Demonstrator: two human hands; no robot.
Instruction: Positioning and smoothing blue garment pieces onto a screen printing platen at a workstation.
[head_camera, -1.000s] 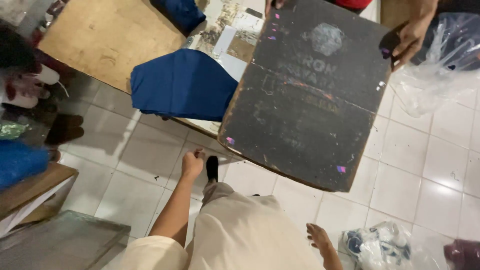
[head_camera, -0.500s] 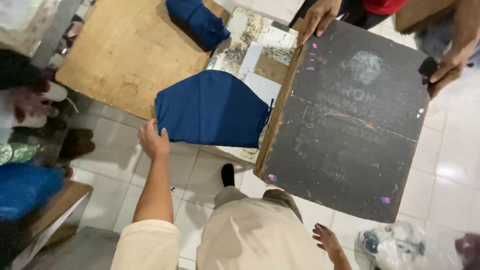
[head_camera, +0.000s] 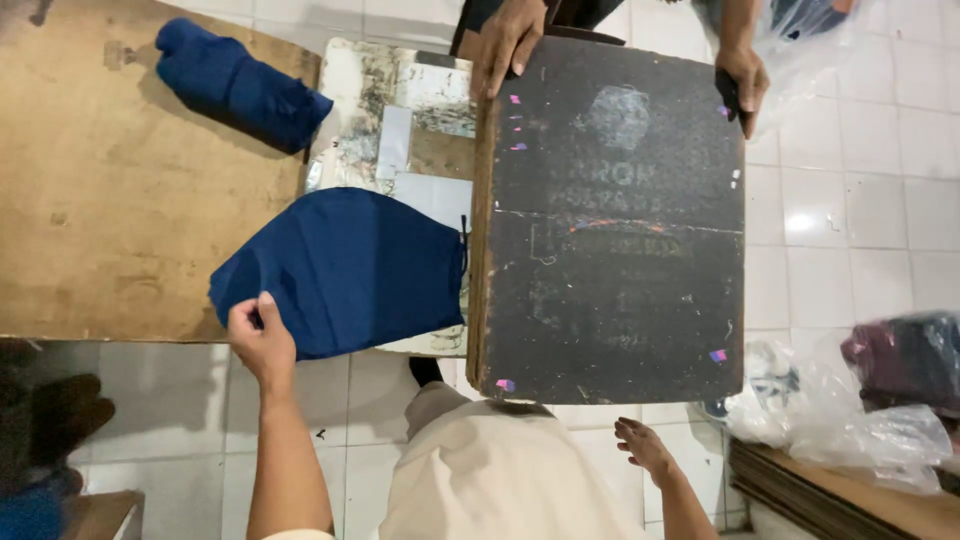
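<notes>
Head view: my left grip on the blue cloth

Head camera looks straight down at my hands. My left hand (head_camera: 262, 340) pinches the near left edge of the flat dark blue cloth piece (head_camera: 345, 268), fingers closed together on the fabric. That cloth lies spread over the paint-stained white board (head_camera: 392, 120), its left part reaching onto the plain brown wooden bench (head_camera: 110, 200) and its near edge hanging past the bench rim. My right hand (head_camera: 645, 450) hangs free beside my thigh, fingers loosely apart and holding nothing, just below the near edge of the large dark grey square board (head_camera: 615, 230). That board lies beside the cloth, its left edge close to the cloth's right side. Another person's two hands (head_camera: 510, 40) grip the board's far edge, one at each corner. A second, rolled dark blue cloth bundle (head_camera: 240, 85) rests farther back on the bench. Clear plastic bags (head_camera: 840, 400) sit on the white tiled floor (head_camera: 860, 210) to my right
</notes>
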